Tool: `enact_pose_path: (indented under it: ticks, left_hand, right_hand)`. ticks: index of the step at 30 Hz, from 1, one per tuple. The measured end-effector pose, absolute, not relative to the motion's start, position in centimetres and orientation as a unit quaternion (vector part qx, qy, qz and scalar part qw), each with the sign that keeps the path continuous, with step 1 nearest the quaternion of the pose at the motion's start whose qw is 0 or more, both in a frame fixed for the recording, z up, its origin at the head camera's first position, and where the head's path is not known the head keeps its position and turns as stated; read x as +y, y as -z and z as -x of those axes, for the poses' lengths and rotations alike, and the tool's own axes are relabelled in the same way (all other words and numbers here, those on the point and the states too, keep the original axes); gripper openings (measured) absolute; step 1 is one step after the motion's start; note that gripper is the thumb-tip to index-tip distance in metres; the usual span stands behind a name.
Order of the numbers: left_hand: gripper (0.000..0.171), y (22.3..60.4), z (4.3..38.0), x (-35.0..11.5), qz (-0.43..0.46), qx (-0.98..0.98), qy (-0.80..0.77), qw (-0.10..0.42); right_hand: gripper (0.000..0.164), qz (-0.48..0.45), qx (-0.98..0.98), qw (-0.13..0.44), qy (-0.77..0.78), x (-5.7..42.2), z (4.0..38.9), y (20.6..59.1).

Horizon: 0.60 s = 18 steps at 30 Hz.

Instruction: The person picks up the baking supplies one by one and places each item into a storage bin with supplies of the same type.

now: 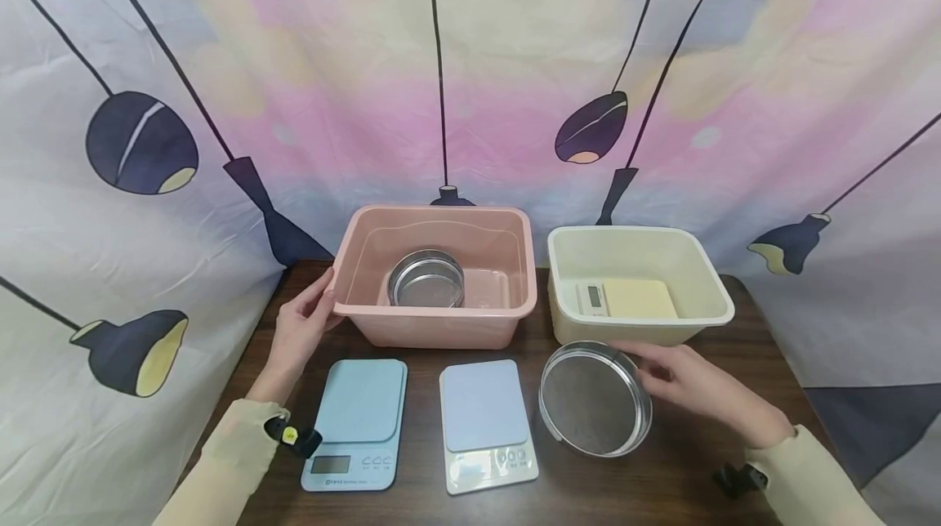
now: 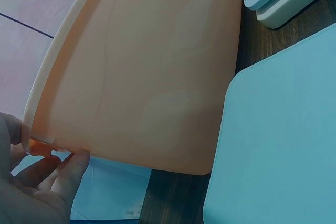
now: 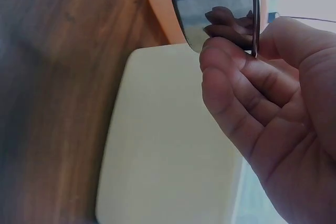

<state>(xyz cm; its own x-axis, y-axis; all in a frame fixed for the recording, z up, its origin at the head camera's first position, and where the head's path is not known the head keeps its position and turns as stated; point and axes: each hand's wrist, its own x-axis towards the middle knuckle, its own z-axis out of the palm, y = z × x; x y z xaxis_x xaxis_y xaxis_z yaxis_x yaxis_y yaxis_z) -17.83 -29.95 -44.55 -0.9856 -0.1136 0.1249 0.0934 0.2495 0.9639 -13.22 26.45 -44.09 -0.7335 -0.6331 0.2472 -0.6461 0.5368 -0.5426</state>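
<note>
My left hand [image 1: 300,332] holds the left rim of a pink plastic basin [image 1: 441,330], with thumb and fingers at its edge; the left wrist view shows the basin's outer wall [image 2: 147,77] close up. Inside the basin sits a round metal sieve [image 1: 426,291]. My right hand [image 1: 694,379] pinches the rim of a larger round metal sieve [image 1: 595,399], mesh facing up, in front of the cream basin [image 1: 632,334]. In the right wrist view the sieve's shiny side [image 3: 215,3] is between thumb and fingers. Whether this sieve touches the table is unclear.
A light blue kitchen scale [image 1: 360,403] and a white kitchen scale [image 1: 485,407] lie side by side on the dark wooden table [image 1: 422,461]. Another scale with a pale yellow plate [image 1: 638,297] lies inside the cream basin. A patterned curtain [image 1: 500,101] hangs behind.
</note>
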Motion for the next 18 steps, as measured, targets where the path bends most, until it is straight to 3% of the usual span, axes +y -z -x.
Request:
enact_pose_path:
  ticks: [18]
  left_hand:
    - [0.051, 44.5, 17.7, -29.9, -0.012, -0.789, 0.609, 0.083]
  right_hand:
    - [0.051, -0.344, -0.888, -0.028, -0.305, 24.4, 16.3, 38.5]
